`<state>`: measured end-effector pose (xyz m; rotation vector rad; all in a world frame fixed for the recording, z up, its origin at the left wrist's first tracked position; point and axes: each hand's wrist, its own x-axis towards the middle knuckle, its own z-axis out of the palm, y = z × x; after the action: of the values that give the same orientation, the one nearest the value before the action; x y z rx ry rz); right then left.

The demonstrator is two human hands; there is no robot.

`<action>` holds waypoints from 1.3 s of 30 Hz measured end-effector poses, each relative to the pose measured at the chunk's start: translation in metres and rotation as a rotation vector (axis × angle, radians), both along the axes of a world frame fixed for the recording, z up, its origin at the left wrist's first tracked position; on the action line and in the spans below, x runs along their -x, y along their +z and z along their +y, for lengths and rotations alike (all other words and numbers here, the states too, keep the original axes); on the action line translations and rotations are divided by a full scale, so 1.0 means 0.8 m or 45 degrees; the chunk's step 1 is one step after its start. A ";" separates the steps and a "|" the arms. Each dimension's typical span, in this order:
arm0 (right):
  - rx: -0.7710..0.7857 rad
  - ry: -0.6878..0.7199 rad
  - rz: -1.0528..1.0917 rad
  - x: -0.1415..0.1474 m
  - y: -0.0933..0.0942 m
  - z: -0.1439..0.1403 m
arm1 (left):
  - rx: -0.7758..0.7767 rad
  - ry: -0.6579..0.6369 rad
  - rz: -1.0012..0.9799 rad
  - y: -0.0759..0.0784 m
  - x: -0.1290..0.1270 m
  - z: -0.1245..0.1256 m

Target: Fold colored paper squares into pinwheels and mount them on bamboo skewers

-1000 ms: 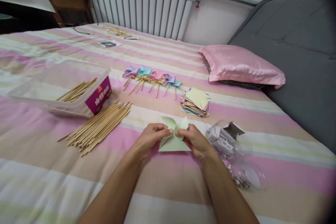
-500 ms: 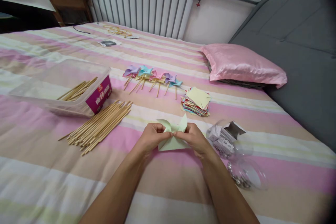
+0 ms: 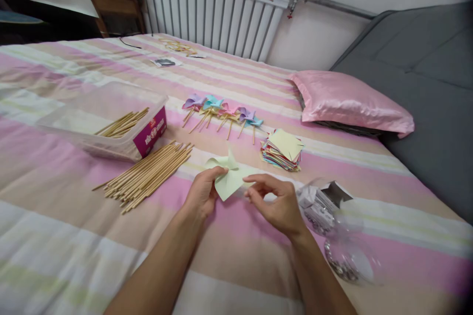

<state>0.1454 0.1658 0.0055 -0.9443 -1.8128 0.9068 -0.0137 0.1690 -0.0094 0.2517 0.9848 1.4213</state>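
A pale green paper pinwheel is held in the middle of the frame, just above the striped bed. It is pinched at its lower left side by the left hand, with the thumb on top and the fingers curled under it. The right hand is just beside the paper on the right. Its fingers are bent and loosely spread, and nothing is held in them. It cannot be told whether the fingertips touch the paper's edge.

The paper looks very light and thin. It is judged to be soft and easy to bend, crease or tear. The folded points would likely spring open if they were let go. It is best held near the middle, where the points meet, with a gentle pinch. A hard squeeze would flatten the curled blades.

A bundle of wooden sticks lies on the bed to the left of centre. More sticks are kept in a clear plastic box further left. A row of finished pinwheels lies above the centre. A stack of coloured paper squares is seen just right of them. A clear jar lies on its side at the lower right. A pink pillow rests at the upper right.
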 end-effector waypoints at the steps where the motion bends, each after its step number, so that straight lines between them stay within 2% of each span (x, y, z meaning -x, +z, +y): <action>1: 0.014 0.062 -0.052 0.002 -0.002 0.000 | -0.002 -0.010 -0.024 0.001 0.000 0.000; 4: -0.024 0.087 -0.117 0.009 -0.012 0.002 | -0.022 -0.041 -0.064 0.003 0.000 -0.001; 9: -0.032 0.058 -0.044 0.013 -0.022 0.005 | -0.009 -0.079 -0.062 0.001 -0.002 -0.002; 15: 0.194 -0.093 0.128 0.017 -0.021 0.004 | -0.128 -0.076 0.147 -0.003 -0.009 -0.007; 19: 0.348 -0.174 0.202 0.024 -0.026 0.003 | -0.099 -0.005 0.297 -0.005 -0.013 -0.009; 27: 0.155 -0.369 0.187 0.031 -0.026 0.000 | -0.083 0.017 0.338 0.006 -0.020 -0.010; 33: 0.112 -0.478 0.202 0.034 -0.028 -0.003 | -0.122 -0.018 0.348 0.004 -0.024 -0.011; 39: 0.083 -0.513 0.161 0.034 -0.028 -0.003 | -0.142 -0.023 0.386 0.007 -0.026 -0.013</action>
<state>0.1179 0.1638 -0.0172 -1.2112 -1.4238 0.7540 0.0069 0.1583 -0.0035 0.5702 1.1455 1.4499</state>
